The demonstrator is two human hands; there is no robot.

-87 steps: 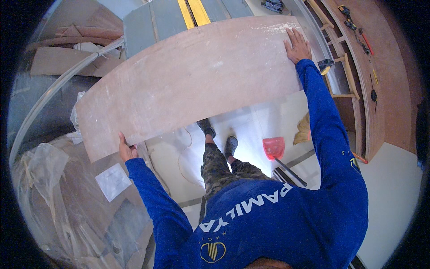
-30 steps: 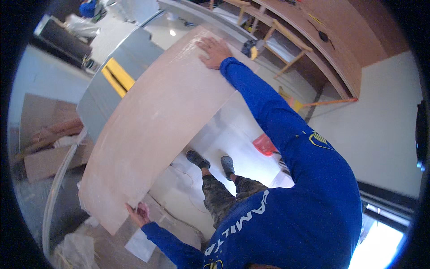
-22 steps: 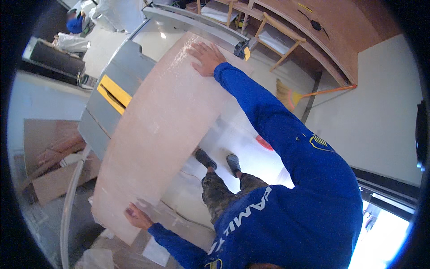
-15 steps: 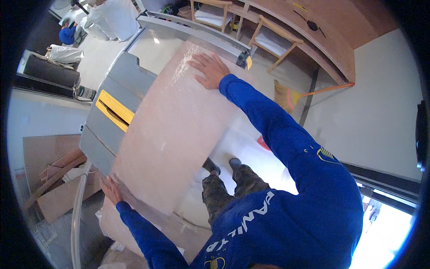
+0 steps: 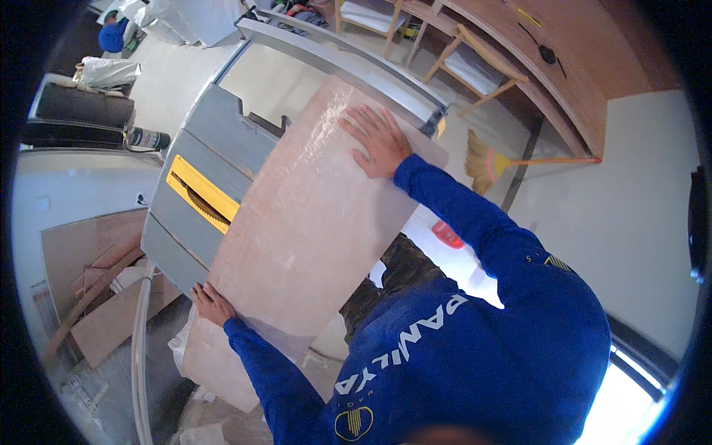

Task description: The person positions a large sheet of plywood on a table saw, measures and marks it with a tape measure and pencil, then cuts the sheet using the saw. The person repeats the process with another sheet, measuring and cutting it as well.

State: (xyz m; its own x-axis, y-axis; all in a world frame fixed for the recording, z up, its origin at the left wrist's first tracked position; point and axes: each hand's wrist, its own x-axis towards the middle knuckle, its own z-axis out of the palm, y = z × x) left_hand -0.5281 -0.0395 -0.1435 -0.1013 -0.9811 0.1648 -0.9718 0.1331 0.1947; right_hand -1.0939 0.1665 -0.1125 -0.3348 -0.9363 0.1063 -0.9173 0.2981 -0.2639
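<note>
A thin, pinkish plywood sheet [image 5: 297, 222] lies over the right part of a grey table saw [image 5: 215, 141] and reaches back toward me. My right hand [image 5: 377, 141] rests flat on its far part, fingers spread, beside a streak of pale sawdust. At the sheet's near left edge, close to the saw table's corner, my left hand [image 5: 213, 302] lies with its fingers stretched out. To the left of the sheet, a toothed saw blade [image 5: 200, 204] shows in the slot of the yellow insert plate [image 5: 185, 172].
A metal rail [image 5: 326, 52] borders the saw's far side. Wooden chairs [image 5: 475, 67] and a long wooden counter [image 5: 549, 96] stand beyond. A broom [image 5: 486, 163] is at right, board offcuts [image 5: 111, 319] at left. Another person in blue [image 5: 113, 35] is far left.
The sheet has slid slightly right from the blade, uncovering more of the yellow plate and a dark part near the table's notch. My torso leans farther forward, hiding my feet. Both hands stay on the sheet.
</note>
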